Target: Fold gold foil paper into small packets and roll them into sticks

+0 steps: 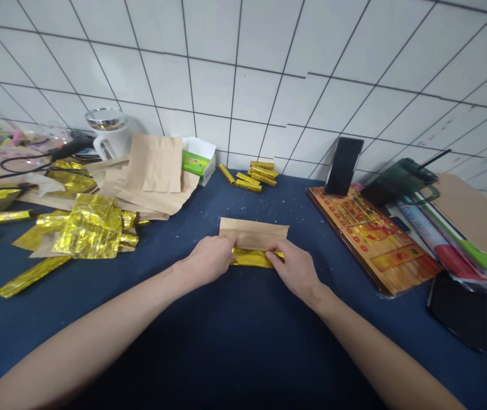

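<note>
A sheet of brown paper with gold foil on one face (253, 241) lies on the dark blue table (234, 336) at the centre. Its near edge is rolled over, so a gold strip shows along the front. My left hand (207, 261) pinches the left end of that roll. My right hand (295, 269) pinches the right end, fingers curled on the fold. Both forearms reach in from the bottom of the view.
Several folded gold bars (252, 176) sit by the tiled wall. Loose gold foil sheets (91, 226) and brown paper (155, 165) pile at left beside a white mug (113, 136) and green box (198, 162). A red-gold packet stack (375, 239), phone (343, 165) and books (461, 239) lie right.
</note>
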Tool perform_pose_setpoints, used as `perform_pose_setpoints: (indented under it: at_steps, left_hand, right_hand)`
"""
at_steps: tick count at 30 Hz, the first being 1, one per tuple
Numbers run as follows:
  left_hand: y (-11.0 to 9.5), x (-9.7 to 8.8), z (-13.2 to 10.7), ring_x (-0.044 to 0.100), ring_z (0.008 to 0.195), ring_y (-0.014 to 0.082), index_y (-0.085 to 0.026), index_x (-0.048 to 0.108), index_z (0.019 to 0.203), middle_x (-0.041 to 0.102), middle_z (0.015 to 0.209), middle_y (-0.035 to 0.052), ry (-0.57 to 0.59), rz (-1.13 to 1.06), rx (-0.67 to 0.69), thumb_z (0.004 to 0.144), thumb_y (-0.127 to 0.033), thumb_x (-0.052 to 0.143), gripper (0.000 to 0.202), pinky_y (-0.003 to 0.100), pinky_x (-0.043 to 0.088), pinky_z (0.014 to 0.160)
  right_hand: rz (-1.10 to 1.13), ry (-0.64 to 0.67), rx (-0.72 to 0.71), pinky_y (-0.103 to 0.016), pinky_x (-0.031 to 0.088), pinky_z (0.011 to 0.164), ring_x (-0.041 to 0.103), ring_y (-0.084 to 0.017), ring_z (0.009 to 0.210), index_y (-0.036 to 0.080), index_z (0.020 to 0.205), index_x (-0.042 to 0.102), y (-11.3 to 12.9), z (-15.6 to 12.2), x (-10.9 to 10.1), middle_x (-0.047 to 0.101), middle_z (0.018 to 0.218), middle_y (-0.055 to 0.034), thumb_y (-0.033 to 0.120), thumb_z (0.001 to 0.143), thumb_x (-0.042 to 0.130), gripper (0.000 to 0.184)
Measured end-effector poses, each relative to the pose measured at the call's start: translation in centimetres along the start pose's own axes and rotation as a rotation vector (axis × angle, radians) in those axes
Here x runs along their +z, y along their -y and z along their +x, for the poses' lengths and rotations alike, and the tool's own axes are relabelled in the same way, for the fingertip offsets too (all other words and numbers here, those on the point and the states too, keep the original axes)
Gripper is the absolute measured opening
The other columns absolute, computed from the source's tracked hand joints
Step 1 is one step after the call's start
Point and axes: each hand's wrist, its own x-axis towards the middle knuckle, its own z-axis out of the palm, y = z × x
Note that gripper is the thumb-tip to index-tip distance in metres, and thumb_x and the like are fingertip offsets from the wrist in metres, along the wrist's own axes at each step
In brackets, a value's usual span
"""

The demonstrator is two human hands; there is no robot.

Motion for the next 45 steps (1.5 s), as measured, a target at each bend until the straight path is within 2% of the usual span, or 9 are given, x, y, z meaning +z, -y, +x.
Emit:
perform_pose_setpoints:
  at_steps: [4,8,16,22,26,31,38,41,45]
  left_hand:
    - [0.1,0.0,0.0,0.065,0.080,0.0241,-0.018,0.039,0.116,0.055,0.111,0.0119,-0.027,0.002,0.002,0.079,-0.019,0.052,0.040,0.032,0.047,0.067]
    - [0.2,0.0,0.0,0.065,0.073,0.0224,-0.022,0.032,0.125,0.052,0.106,0.0102,-0.015,0.024,0.001,0.079,-0.020,0.053,0.051,0.030,0.047,0.064]
    - [-0.5,-0.1,-0.5,0.064,0.069,0.0214,-0.018,0.039,0.120,0.054,0.101,0.0106,-0.051,0.191,0.017,0.079,-0.017,0.049,0.042,0.031,0.049,0.059]
    - [-1.9,0.6,-1.5,0.035,0.124,0.0333,-0.016,0.047,0.118,0.043,0.129,0.0177,-0.338,0.352,0.233,0.083,-0.007,0.038,0.037,0.052,0.029,0.097]
    - [-2.4,2.3,-1.7,0.024,0.131,0.0240,-0.016,0.041,0.127,0.037,0.138,0.0103,-0.174,0.251,0.600,0.086,-0.011,0.038,0.041,0.039,0.025,0.105]
    - [-3.1,3.9,-2.0,0.018,0.133,0.0238,-0.009,0.027,0.136,0.026,0.143,0.0133,-0.119,0.189,0.567,0.090,-0.044,0.035,0.058,0.040,0.021,0.107]
    - [-3.7,4.5,-2.3,0.014,0.133,0.0307,-0.003,0.027,0.135,0.024,0.142,0.0201,-0.097,0.231,0.520,0.078,-0.071,0.027,0.089,0.047,0.017,0.107]
    - [-3.6,4.8,-2.3,0.020,0.132,0.0310,-0.007,0.037,0.131,0.032,0.139,0.0197,-0.118,0.234,0.514,0.078,-0.071,0.025,0.084,0.048,0.018,0.106]
    - [-3.8,5.0,-2.1,0.024,0.130,0.0334,-0.009,0.034,0.133,0.032,0.139,0.0192,-0.083,0.232,0.521,0.076,-0.072,0.029,0.085,0.050,0.020,0.104]
  right_hand:
    - [-0.020,-0.043,-0.018,-0.028,0.045,0.061,0.062,-0.018,0.074,0.022,0.084,0.056,0.0,-0.1,0.2,0.063,0.087,-0.0011,0.020,0.079,0.050,0.008]
    - [-0.057,-0.073,-0.027,-0.027,0.045,0.056,0.062,-0.016,0.071,0.021,0.084,0.056,0.0,-0.2,0.2,0.061,0.087,-0.0021,0.020,0.081,0.048,0.009]
    - [-0.183,-0.113,-0.006,-0.025,0.038,0.045,0.059,-0.013,0.060,0.022,0.082,0.057,-1.0,0.0,0.0,0.057,0.080,0.0001,0.026,0.084,0.047,0.011]
    - [-0.198,-0.090,0.023,-0.024,0.036,0.045,0.058,-0.013,0.060,0.022,0.085,0.058,-0.7,0.0,0.0,0.057,0.083,-0.0001,0.028,0.085,0.047,0.013]
    - [-0.251,-0.054,0.041,-0.024,0.034,0.044,0.058,-0.012,0.059,0.021,0.083,0.059,-0.3,0.0,-0.1,0.058,0.085,-0.0010,0.027,0.085,0.048,0.013]
    - [-0.253,-0.077,0.032,-0.023,0.035,0.045,0.057,-0.012,0.060,0.020,0.083,0.061,-0.3,0.2,-0.2,0.059,0.085,-0.0022,0.025,0.086,0.046,0.016]
    - [-0.134,-0.281,-0.334,-0.035,0.042,0.086,0.056,-0.020,0.094,0.014,0.092,0.063,0.5,-1.1,-0.9,0.065,0.099,-0.0083,0.022,0.088,0.041,0.024]
    - [-0.072,-0.171,-0.464,-0.036,0.035,0.098,0.051,-0.021,0.109,0.009,0.106,0.060,1.6,-2.4,-0.6,0.062,0.112,-0.0102,0.025,0.090,0.039,0.031]
    - [-0.041,0.090,-0.396,-0.039,0.023,0.106,0.027,-0.025,0.130,0.001,0.129,0.040,2.6,-3.7,-0.3,0.038,0.136,-0.0189,0.048,0.089,0.034,0.062]
